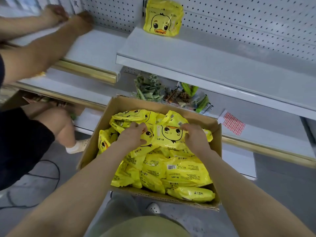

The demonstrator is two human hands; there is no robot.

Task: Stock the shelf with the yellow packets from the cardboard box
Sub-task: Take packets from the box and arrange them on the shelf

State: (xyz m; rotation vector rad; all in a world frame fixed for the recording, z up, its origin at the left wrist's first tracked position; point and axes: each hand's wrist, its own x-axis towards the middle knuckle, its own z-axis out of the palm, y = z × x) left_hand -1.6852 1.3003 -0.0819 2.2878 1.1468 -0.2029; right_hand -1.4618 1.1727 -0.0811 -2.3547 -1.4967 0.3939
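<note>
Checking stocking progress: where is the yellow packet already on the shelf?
In the head view, one yellow duck packet stands upright at the top centre, on the white shelf against the pegboard.

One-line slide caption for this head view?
Both hands, left and right, grip a yellow packet in the cardboard box; one stands on the shelf.

Both bare forearms reach forward and down, converging slightly. Left hand (132, 135) palm down, fingers curled, thumb tucked under toward the right; its grip pinches. Right hand (194, 136) palm down, fingers bent at the knuckles, also gripping. Hands level, near each other, not touching.
</note>
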